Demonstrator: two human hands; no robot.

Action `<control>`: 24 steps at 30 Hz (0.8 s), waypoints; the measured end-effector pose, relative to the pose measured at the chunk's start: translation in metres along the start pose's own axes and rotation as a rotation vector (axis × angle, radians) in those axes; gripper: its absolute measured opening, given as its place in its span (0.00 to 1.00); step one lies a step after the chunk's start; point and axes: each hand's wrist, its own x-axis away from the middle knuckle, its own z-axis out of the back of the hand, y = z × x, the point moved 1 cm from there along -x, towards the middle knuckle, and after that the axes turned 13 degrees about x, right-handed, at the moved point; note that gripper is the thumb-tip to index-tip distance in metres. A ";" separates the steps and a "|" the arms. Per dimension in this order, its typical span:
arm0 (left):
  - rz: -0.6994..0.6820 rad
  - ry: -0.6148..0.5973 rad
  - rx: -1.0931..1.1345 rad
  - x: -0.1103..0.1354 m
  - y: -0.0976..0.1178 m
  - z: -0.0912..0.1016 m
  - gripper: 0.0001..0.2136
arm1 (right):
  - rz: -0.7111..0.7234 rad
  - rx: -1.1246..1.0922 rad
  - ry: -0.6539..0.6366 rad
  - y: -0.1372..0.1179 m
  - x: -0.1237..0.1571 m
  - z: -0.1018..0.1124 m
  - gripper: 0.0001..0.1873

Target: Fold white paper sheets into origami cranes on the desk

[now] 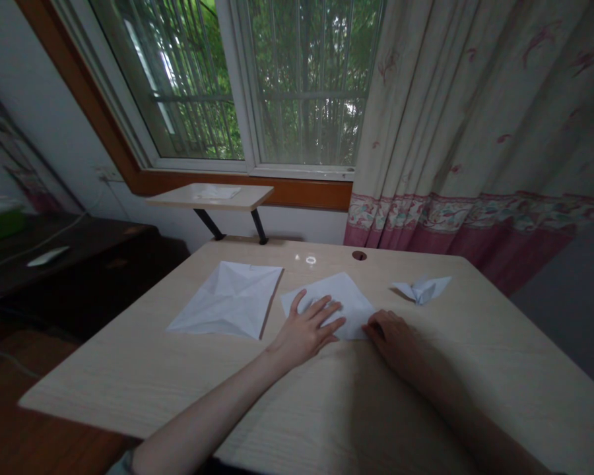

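Observation:
A folded white paper (337, 295) lies on the light wooden desk (297, 396) in front of me. My left hand (307, 326) lies flat on its near left part, fingers spread. My right hand (392, 335) rests at the paper's near right corner with its fingers curled down onto the edge. What the fingertips pinch is hidden. A larger creased white sheet (230, 300) lies open to the left of my left hand, untouched. A small folded paper figure (422, 288) sits to the right, beyond my right hand.
A round cable hole (359, 255) is in the desk's far edge. Behind it stand a small wall shelf (212, 195), a window and a flowered curtain (475, 145). A dark low cabinet (54, 264) stands to the left.

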 end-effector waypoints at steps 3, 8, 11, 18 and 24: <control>0.013 -0.006 -0.017 0.000 -0.001 0.000 0.16 | 0.011 -0.010 -0.002 0.001 0.000 0.000 0.09; -0.009 -0.029 -0.031 0.002 -0.003 -0.002 0.15 | 0.076 -0.090 0.077 0.006 0.001 -0.010 0.09; -0.041 -0.018 -0.017 0.003 -0.006 -0.005 0.15 | 0.097 -0.122 0.109 0.011 0.003 -0.019 0.15; -0.051 -0.026 0.021 0.005 -0.010 -0.012 0.15 | 0.125 -0.088 0.068 0.016 0.008 -0.033 0.21; -0.036 -0.047 0.055 0.004 -0.012 -0.011 0.14 | 0.156 -0.032 0.062 0.015 0.007 -0.029 0.22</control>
